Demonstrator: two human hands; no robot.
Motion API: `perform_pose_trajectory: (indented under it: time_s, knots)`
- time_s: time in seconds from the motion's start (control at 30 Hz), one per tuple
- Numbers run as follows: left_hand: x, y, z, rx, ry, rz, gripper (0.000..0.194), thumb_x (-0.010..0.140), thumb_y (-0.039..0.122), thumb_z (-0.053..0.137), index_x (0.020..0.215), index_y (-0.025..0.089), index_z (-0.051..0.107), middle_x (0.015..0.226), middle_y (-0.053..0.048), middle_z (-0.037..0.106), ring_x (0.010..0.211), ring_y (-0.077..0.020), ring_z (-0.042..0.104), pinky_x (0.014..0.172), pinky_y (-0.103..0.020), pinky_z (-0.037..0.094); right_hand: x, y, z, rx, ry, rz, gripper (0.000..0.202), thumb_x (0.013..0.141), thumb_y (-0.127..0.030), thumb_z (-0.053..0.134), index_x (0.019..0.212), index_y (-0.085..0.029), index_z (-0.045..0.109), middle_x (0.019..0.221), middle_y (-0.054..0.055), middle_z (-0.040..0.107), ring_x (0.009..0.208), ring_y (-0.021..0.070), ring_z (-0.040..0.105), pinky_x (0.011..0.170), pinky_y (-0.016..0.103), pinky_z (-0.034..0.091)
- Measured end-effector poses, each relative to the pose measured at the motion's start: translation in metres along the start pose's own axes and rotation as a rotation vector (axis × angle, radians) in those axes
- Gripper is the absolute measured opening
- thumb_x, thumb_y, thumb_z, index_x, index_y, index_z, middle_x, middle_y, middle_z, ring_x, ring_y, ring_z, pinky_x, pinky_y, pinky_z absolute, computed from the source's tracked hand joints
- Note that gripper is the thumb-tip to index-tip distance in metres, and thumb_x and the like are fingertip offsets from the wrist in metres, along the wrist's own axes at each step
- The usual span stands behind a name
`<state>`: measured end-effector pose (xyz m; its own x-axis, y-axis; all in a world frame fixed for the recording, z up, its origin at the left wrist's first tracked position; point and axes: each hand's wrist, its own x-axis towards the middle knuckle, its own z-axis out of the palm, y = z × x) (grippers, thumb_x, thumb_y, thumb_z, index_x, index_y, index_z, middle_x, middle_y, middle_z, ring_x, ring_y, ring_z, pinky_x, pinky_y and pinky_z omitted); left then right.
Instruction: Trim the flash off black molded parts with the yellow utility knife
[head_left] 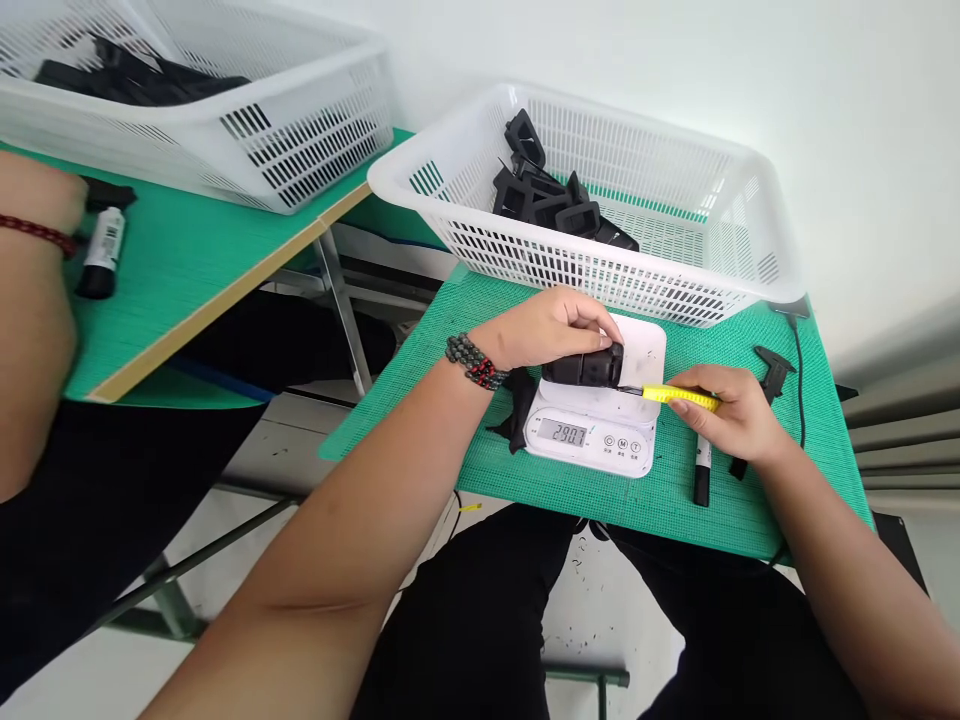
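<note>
Green-covered table (pixel 705 340) beneath scale (pixel 589 450), caliper (pixel 776 372), marker (pixel 702 480), basket (pixel 675 270)

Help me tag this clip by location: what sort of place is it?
Probably a small workshop: a scale and a caliper share a green table, and the white basket behind them holds black parts.

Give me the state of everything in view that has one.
Left hand: closed on the black part
Right hand: closed on the yellow cutter
Yellow cutter: blade out, at the black part
Scale: on, display reading 290.7
Right basket: open-topped, partly filled with black pieces
Left basket: open-topped, holding more black pieces
Caliper: lying down, opening unclear
Right marker: lying, partly hidden
</note>
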<state>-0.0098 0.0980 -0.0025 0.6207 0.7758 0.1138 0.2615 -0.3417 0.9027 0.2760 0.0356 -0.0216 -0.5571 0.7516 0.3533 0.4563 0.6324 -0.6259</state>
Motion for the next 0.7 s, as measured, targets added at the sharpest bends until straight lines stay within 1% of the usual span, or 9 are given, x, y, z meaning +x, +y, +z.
perform_pose_trajectory:
  time_s: [0.07, 0.13, 0.23, 0.3, 0.4, 0.6, 0.7]
  knots:
    - [-0.0002, 0.0000, 0.0000, 0.001, -0.004, -0.009, 0.017, 0.085, 0.021, 0.066, 0.095, 0.017, 0.080, 0.088, -0.005, 0.079, 0.077, -0.0130, 0.069, 0.071, -0.024, 0.055, 0.0001, 0.0003, 0.0005, -0.008, 0.003, 0.005, 0.026, 0.098, -0.041, 0.063, 0.098, -0.019, 0.077, 0.085, 0.008, 0.078, 0.069, 0.0192, 0.069, 0.061, 0.030, 0.052]
    - [-0.0002, -0.0002, 0.0003, 0.001, -0.001, -0.016, 0.018, 0.085, 0.021, 0.066, 0.096, 0.018, 0.080, 0.087, -0.005, 0.078, 0.076, -0.0128, 0.069, 0.069, -0.023, 0.054, 0.0001, 0.0005, 0.0008, -0.022, 0.034, 0.021, 0.025, 0.098, -0.040, 0.064, 0.096, -0.019, 0.077, 0.082, 0.007, 0.077, 0.066, 0.0185, 0.067, 0.059, 0.030, 0.051]
    - [0.0002, -0.0006, 0.0007, 0.004, 0.006, -0.001, 0.018, 0.085, 0.020, 0.065, 0.095, 0.018, 0.080, 0.089, -0.005, 0.078, 0.077, -0.0127, 0.069, 0.068, -0.023, 0.053, 0.0001, -0.0001, 0.0005, -0.039, 0.097, 0.041, 0.027, 0.097, -0.043, 0.064, 0.094, -0.019, 0.076, 0.077, 0.006, 0.075, 0.063, 0.0180, 0.065, 0.057, 0.030, 0.050]
    - [0.0005, -0.0007, 0.0009, 0.002, -0.001, 0.012, 0.017, 0.085, 0.021, 0.066, 0.094, 0.018, 0.080, 0.090, -0.005, 0.078, 0.079, -0.0129, 0.070, 0.070, -0.023, 0.054, 0.0001, -0.0009, -0.0001, -0.038, 0.111, 0.052, 0.030, 0.098, -0.045, 0.063, 0.093, -0.019, 0.076, 0.075, 0.006, 0.074, 0.062, 0.0180, 0.064, 0.056, 0.030, 0.049]
    - [0.0005, -0.0003, 0.0006, -0.001, -0.009, 0.010, 0.016, 0.085, 0.022, 0.066, 0.093, 0.018, 0.080, 0.088, -0.004, 0.078, 0.078, -0.0130, 0.069, 0.072, -0.025, 0.055, 0.0001, -0.0020, -0.0008, -0.026, 0.076, 0.047, 0.032, 0.098, -0.048, 0.061, 0.093, -0.020, 0.076, 0.075, 0.006, 0.074, 0.062, 0.0187, 0.064, 0.057, 0.031, 0.050]
    - [-0.0004, 0.0002, -0.0002, 0.013, -0.011, -0.001, 0.017, 0.085, 0.023, 0.067, 0.094, 0.019, 0.080, 0.089, -0.005, 0.078, 0.078, -0.0140, 0.068, 0.074, -0.027, 0.055, 0.0002, -0.0005, 0.0010, 0.009, 0.008, -0.012, 0.026, 0.098, -0.042, 0.063, 0.096, -0.020, 0.076, 0.084, 0.008, 0.078, 0.068, 0.0191, 0.068, 0.060, 0.030, 0.052]
    - [-0.0003, 0.0004, 0.0001, 0.019, 0.004, 0.006, 0.016, 0.085, 0.023, 0.067, 0.094, 0.019, 0.080, 0.086, -0.004, 0.077, 0.076, -0.0131, 0.068, 0.074, -0.026, 0.055, 0.0005, 0.0000, 0.0016, -0.030, 0.024, 0.011, 0.028, 0.098, -0.044, 0.062, 0.096, -0.020, 0.076, 0.082, 0.008, 0.077, 0.066, 0.0191, 0.067, 0.059, 0.031, 0.051]
